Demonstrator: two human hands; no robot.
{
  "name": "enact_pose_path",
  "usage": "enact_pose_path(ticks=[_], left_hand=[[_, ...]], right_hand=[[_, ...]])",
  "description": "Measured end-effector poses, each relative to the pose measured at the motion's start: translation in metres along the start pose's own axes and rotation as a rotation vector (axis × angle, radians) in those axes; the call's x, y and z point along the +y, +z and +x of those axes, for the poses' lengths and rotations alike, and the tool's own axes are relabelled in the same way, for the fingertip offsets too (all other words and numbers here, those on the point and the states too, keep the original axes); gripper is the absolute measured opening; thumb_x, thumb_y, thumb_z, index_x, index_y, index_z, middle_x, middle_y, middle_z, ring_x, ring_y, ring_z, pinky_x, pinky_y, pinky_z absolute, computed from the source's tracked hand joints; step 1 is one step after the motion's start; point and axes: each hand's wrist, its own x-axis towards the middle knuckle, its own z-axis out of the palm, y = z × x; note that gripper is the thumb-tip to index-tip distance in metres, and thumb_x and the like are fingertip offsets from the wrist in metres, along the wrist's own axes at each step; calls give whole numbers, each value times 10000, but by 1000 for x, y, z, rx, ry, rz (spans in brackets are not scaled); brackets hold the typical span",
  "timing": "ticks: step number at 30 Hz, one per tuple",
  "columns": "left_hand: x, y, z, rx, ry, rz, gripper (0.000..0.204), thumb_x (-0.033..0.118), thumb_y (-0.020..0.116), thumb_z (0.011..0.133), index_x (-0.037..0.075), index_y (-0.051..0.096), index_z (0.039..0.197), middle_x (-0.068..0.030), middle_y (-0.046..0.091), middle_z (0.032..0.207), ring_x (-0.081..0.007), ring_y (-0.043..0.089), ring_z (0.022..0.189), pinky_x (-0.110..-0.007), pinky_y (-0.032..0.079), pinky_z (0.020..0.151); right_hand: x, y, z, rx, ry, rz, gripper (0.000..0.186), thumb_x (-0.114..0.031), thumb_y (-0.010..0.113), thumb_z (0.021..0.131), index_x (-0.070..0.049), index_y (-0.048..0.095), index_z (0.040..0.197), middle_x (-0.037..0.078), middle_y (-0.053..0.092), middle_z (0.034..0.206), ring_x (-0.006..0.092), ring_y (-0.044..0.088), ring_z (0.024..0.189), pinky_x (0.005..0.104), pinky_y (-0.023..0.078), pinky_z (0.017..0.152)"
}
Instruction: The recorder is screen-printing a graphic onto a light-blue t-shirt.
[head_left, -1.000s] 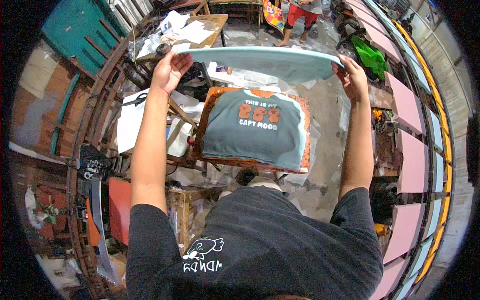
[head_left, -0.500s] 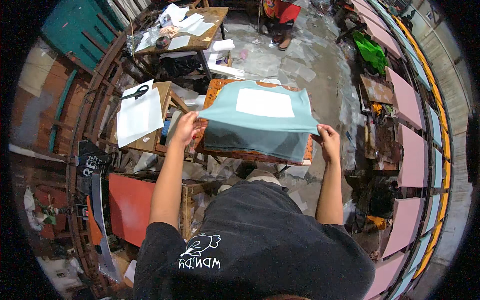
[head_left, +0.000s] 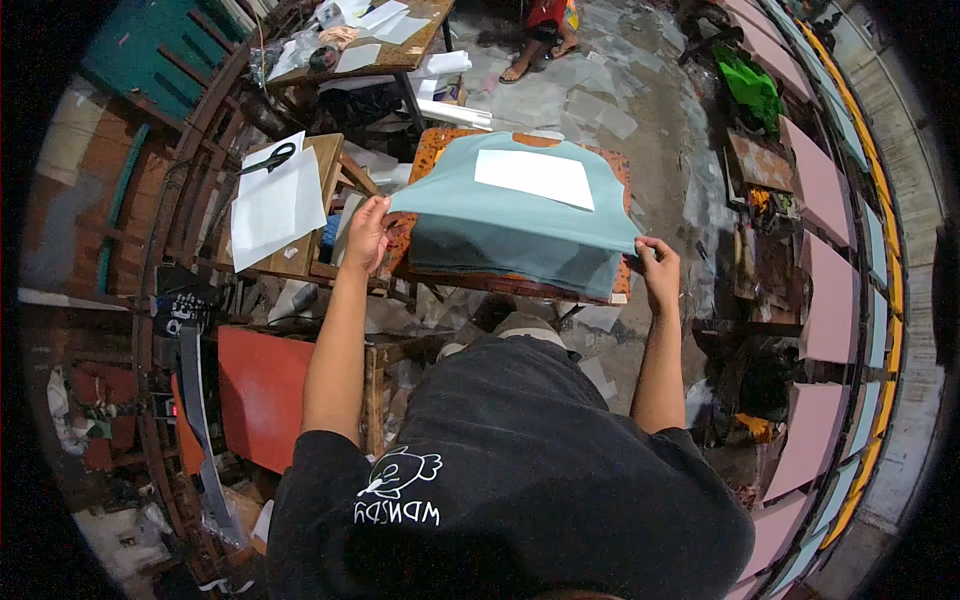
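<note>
Clock read from mid-view. Floor (head_left: 655,150): grey, strewn with thin pale sheets, runs off to 1 o'clock. Pink panels (head_left: 828,300) line the side from 2 to 4 o'clock, narrower pale blue pieces (head_left: 877,240) beyond them. Orange counter (head_left: 400,250), speckled, sits at 12 o'clock just ahead of me. Teal fabric (head_left: 460,190) is spread over it, shirt-shaped, rounded neck cut-out on the far edge, near edge drawn taut between my two hands. Darker cloth shows below that taut edge; can't tell if separate layer or shade. Wooden counter (head_left: 325,165) at 10 o'clock, white paper (head_left: 280,220) on top. Red board (head_left: 260,395) at 8 o'clock. White sheet (head_left: 535,180) lies slightly skewed on the teal fabric, below the neck. Green plastic (head_left: 750,90), crumpled, at 2 o'clock. My left grip (head_left: 367,238), 10 o'clock: thumb and fingers clamped on the fabric's left near corner. My right grip (head_left: 658,272), 3 o'clock: clamped on the right near corner, thumb and fingers pinching. Dark-handled scissors (head_left: 268,158) at 10 o'clock, resting across the far end of the white paper.
</note>
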Motion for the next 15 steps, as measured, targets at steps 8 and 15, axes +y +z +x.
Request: enact_pose_path(ticks=[8, 15], left_hand=[[-30, -7, -27, 155, -50, 25, 163, 234, 534, 987, 83, 559, 1041, -44, 653, 1009, -161, 652, 855, -326, 536, 739], [-68, -18, -40, 263, -278, 320, 245, 300, 552, 995, 90, 532, 870, -22, 614, 807, -128, 632, 685, -273, 487, 569]], right_hand=[[18, -9, -13, -39, -57, -318, 185, -110, 653, 885, 45, 690, 981, 60, 684, 844, 109, 611, 789, 272, 487, 719], [54, -22, -19, -72, 2, -596, 191, -176, 709, 805, -30, 712, 928, 122, 645, 734, 151, 634, 712, 313, 492, 668]])
